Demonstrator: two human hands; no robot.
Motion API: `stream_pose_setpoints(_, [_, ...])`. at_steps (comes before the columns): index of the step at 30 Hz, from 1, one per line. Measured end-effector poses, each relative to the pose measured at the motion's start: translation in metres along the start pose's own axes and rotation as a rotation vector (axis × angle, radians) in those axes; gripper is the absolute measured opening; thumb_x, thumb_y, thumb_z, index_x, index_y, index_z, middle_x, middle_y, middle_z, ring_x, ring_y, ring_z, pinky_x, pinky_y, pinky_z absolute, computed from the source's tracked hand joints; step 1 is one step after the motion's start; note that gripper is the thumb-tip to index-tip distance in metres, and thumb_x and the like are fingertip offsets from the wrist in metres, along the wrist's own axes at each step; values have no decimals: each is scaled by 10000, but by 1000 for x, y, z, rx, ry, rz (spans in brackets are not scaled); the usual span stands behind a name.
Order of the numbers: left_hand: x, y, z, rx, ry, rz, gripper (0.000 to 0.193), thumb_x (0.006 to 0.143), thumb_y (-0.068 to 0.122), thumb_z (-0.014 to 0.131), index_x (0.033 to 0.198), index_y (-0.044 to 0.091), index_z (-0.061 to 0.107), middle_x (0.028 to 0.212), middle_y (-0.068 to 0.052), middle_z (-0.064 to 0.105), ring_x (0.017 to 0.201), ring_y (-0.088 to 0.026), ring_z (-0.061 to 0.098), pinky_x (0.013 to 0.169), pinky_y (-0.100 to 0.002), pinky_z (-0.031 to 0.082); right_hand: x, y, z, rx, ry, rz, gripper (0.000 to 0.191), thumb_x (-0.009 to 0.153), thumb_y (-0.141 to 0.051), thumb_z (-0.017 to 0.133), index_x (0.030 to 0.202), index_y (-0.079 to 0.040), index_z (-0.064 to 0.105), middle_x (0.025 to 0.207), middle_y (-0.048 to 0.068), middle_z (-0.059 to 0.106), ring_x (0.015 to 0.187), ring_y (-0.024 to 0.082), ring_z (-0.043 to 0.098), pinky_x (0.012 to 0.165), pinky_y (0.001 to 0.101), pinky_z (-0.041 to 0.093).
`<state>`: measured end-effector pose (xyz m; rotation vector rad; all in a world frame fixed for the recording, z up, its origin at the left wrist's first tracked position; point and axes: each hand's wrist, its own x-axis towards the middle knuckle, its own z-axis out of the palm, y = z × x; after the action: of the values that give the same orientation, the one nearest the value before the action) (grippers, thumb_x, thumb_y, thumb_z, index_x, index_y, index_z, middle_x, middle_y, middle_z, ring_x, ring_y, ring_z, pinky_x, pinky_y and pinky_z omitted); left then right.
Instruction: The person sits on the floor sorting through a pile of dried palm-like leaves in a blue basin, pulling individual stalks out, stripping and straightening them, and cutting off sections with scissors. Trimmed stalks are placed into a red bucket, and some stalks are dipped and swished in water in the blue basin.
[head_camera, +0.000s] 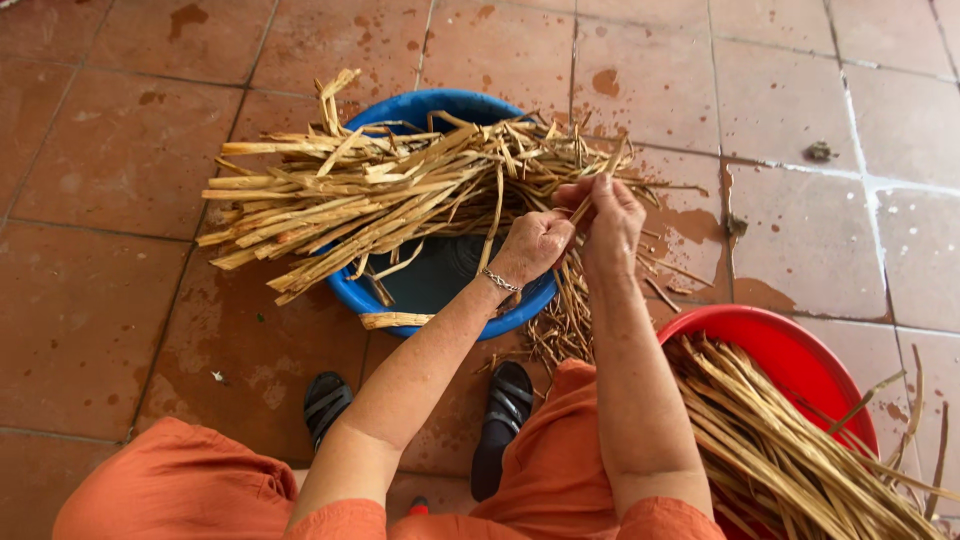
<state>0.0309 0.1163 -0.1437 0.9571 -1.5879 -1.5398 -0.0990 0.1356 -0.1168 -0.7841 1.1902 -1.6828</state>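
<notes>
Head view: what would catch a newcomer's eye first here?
The pile of dried plant strips lying across the blue basin at centre stands out first. Just right of it, the left hand and right hand pinch one strip together. A red basin with more strips sits lower right.

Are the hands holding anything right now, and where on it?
Both the left hand and right hand pinch one dried reed strip near its upper end.

strips (370, 190): dry, fibrous plant material, matt
blue basin (440, 105): smooth plastic
red basin (790, 345): glossy plastic
floor (110, 170): matt, stained clay tile
bracelet (500, 281): metal chain
</notes>
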Motion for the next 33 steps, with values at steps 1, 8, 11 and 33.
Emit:
stream_pose_setpoints(1, [-4, -3, 2, -12, -29, -24, 324, 947, 186, 497, 719, 16, 652, 562, -15, 567, 510, -100, 557, 490, -295, 487, 2, 3, -6, 85, 53, 27, 268, 1069, -217, 512, 952, -33, 668, 800, 87, 714, 674, 166, 702, 637, 327, 627])
stream_pose_setpoints(8, [-19, -33, 18, 167, -139, 27, 352, 953, 188, 492, 658, 20, 585, 576, -22, 565, 530, -100, 534, 526, -306, 492, 38, 12, -68, 457, 217, 92, 267, 1102, -215, 496, 953, -36, 626, 617, -22, 475, 467, 81, 348, 390, 276, 296])
stream_pose_setpoints(11, [-22, -42, 21, 183, -194, 6, 379, 952, 198, 457, 635, 56, 608, 566, 1, 604, 497, -96, 573, 510, -290, 515, 50, 15, -96, 491, 342, 76, 236, 1078, -175, 500, 964, -10, 625, 599, -20, 456, 446, 80, 299, 366, 276, 232])
stream_pose_setpoints(33, [-137, -58, -59, 137, -402, -431, 322, 922, 176, 478, 667, 37, 618, 539, -26, 618, 438, -86, 582, 394, -252, 482, 47, 12, -283, 555, 859, -59, 184, 984, -98, 540, 1080, 16, 647, 529, -2, 378, 417, 124, 305, 378, 307, 240])
